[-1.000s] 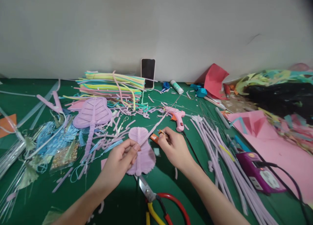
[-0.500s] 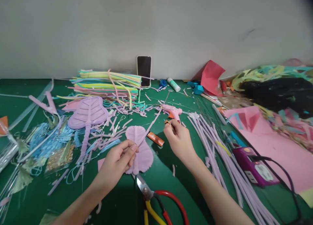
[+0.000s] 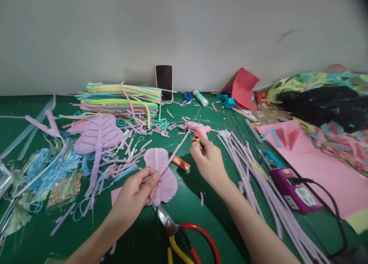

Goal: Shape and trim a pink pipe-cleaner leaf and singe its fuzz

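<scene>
My left hand point(image 3: 143, 185) pinches a lilac pipe cleaner point(image 3: 178, 146), which slants up to the right. Beneath it lies a lilac leaf-shaped piece point(image 3: 168, 183) with a wavy edge and a centre rib, partly hidden by my fingers. My right hand point(image 3: 208, 160) is closed, its fingertips around a small dark and yellowish thing I cannot make out. Just behind those fingers lies a pink glue gun point(image 3: 201, 129) with an orange trigger. An orange lighter point(image 3: 180, 163) rests between the hands. Large scissors point(image 3: 172, 226) with red and yellow handles lie in front of the leaf piece.
A ribbed lilac fan point(image 3: 99, 135) with a stem lies left, near blue tassels point(image 3: 54, 164). Behind are bundled coloured pipe cleaners point(image 3: 120, 99) and a phone point(image 3: 164, 82). Lilac pipe cleaners point(image 3: 253, 179), a purple power adapter point(image 3: 296, 191) and pink paper point(image 3: 324, 168) are right.
The whole view has shifted, so most things sit slightly further left. Both hands keep nearly the same pose, and my left hand still pinches the pipe cleaner.
</scene>
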`<state>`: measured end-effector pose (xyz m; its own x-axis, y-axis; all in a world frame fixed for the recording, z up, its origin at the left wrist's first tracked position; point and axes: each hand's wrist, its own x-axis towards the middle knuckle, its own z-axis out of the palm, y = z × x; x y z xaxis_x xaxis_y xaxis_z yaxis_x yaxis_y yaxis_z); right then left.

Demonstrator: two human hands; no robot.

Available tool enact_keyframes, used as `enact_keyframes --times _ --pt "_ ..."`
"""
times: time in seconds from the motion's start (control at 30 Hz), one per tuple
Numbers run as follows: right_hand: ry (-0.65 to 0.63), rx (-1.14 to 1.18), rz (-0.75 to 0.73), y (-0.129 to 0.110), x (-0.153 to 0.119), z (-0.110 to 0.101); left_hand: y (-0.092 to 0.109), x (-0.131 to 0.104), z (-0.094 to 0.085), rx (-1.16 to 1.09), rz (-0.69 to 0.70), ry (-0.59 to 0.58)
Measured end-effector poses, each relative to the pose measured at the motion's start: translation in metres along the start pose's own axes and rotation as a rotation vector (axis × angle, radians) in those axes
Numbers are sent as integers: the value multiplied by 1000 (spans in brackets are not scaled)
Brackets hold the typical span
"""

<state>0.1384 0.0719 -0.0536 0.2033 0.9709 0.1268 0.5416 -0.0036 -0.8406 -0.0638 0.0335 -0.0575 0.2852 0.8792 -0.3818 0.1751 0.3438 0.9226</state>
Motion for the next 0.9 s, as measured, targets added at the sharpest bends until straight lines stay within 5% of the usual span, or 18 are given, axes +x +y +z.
enact_keyframes --times 0.9 --pt "-211 -56 -18 -1 -19 13 1 0 -2 -5 12 12"
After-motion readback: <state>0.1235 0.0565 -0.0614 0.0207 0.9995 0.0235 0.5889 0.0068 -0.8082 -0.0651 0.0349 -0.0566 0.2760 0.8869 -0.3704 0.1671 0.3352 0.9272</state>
